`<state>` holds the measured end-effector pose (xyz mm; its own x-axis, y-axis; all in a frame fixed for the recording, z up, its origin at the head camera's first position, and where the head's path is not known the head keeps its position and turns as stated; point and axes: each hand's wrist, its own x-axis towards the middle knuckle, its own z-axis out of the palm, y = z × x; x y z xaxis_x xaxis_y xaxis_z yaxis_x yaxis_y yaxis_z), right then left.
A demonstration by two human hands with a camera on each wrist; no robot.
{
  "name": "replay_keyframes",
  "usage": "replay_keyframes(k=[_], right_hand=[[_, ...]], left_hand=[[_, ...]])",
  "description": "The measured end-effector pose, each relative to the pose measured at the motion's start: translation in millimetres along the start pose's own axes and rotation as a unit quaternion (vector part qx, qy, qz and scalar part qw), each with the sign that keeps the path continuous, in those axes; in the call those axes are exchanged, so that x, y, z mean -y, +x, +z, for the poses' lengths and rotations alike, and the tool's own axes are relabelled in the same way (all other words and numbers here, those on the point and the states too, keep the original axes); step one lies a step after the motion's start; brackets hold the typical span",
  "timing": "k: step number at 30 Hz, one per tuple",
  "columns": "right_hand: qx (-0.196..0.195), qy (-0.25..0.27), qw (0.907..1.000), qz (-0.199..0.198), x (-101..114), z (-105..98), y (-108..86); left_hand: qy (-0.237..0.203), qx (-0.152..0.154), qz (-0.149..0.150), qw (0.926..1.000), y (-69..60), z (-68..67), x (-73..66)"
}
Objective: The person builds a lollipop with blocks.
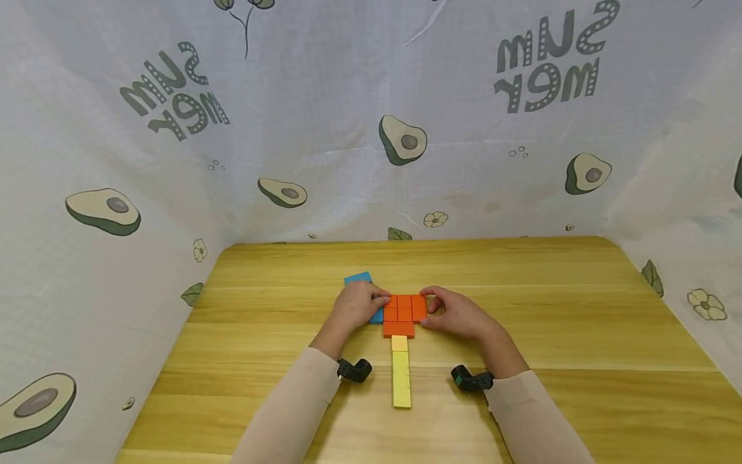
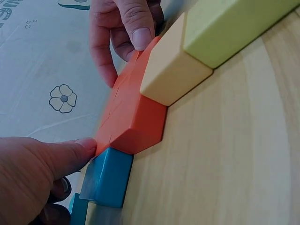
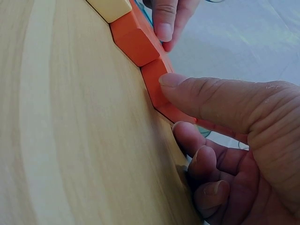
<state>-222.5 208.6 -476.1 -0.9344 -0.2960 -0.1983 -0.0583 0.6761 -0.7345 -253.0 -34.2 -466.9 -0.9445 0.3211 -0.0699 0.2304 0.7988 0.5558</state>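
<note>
Several orange blocks (image 1: 404, 314) lie flat on the table, fitted edge to edge. My right hand (image 1: 458, 314) pinches the rightmost orange block (image 1: 418, 308) by its ends, thumb at the near end and index finger at the far one. At the left side, my left hand (image 1: 355, 304) touches the orange group; its straight thumb (image 2: 70, 152) meets the orange edge beside a blue block (image 2: 111, 176). Partly behind that hand is another blue block (image 1: 358, 278), set at a slant. Below the orange group, a small pale-yellow block (image 1: 399, 343) joins a long yellow-green block (image 1: 401, 380).
The wooden table (image 1: 261, 335) extends around the blocks. White cloth (image 1: 348, 84) printed with avocados and flowers hangs behind and at both sides. Black wrist bands (image 1: 355, 370) with cameras sit on both wrists.
</note>
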Motion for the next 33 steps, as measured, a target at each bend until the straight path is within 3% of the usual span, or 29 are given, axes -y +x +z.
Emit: replay_keyframes(k=[8,15,21,29,33], right_hand=[[0.001,-0.002,1.0,0.002,0,0,1.4],[0.0,-0.006,1.0,-0.001,1,-1,0.5],[0.001,-0.004,1.0,-0.003,1,-1,-1.5],[0.002,0.002,1.0,-0.004,-1,0,-0.3],[0.001,0.002,1.0,-0.007,-1,0,-0.3]], left_hand=[[-0.022,-0.006,0.01,0.9997,-1.8,-2.4,3.6],[-0.066,-0.065,0.015,0.9956,-3.0,-9.0,16.4],[-0.067,-0.105,-0.016,0.9921,-1.1,-16.7,30.6],[-0.053,-0.122,-0.089,0.9871,0.6,-21.8,52.2],[-0.065,-0.131,-0.105,0.9837,-0.2,-19.9,59.1]])
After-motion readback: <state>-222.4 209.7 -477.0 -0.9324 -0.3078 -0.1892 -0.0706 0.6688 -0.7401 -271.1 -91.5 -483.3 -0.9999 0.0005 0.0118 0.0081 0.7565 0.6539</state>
